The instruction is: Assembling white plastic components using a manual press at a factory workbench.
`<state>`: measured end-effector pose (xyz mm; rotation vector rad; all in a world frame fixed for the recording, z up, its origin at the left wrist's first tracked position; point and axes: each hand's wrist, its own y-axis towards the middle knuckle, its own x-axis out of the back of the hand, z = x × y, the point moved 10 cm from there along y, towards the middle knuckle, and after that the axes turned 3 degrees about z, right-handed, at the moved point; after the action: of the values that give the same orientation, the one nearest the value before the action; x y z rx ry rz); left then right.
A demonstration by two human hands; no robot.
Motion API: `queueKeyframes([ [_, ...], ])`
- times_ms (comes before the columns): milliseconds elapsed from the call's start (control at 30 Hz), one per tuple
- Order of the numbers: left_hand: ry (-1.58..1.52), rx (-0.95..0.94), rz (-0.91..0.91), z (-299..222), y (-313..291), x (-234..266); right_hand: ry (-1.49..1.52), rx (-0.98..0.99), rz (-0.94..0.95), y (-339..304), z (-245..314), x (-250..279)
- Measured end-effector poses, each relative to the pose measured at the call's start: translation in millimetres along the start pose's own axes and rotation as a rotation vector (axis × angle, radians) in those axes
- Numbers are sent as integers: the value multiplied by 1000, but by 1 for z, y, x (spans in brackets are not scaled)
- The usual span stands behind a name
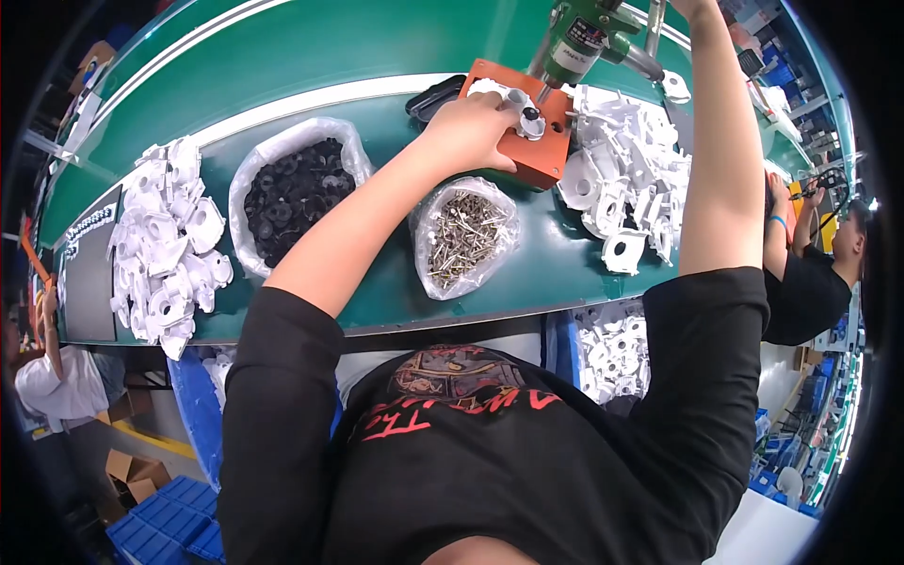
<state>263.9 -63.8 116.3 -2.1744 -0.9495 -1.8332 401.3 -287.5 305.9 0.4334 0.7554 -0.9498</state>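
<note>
My left hand point(471, 130) is closed around a white plastic part point(516, 102) with a small black piece point(531, 115) on it. That part rests on an orange fixture block point(535, 156), and my fingertips are partly hidden behind it. Just above stands a green bench press point(576, 40), its metal shaft point(543, 92) pointing down beside the part. My right hand point(695, 6) is raised at the top edge near the press's metal bars; its fingers are cut off by the picture edge, so its grip does not show.
A bag of black round pieces point(297, 193) and a bag of screws point(466, 235) sit on the green bench point(395, 301). White part piles lie left point(169, 245) and right point(621, 169). A black tray point(439, 97) touches the block's left. Other people point(815, 273) work at both sides.
</note>
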Motion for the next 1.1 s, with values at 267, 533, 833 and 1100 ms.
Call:
queueKeyframes([
  [267,53,8,30,-8,1,-3,-897,559,-582,-24,45,-32],
  [533,91,-19,14,-4,-7,6,-2469,-431,353,-126,-319,-157],
  [833,-233,238,148,10,22,18,-1391,530,216,-152,-155,-202],
  [1100,17,104,110,29,47,-3,-76,84,-75,-63,-88,-51],
])
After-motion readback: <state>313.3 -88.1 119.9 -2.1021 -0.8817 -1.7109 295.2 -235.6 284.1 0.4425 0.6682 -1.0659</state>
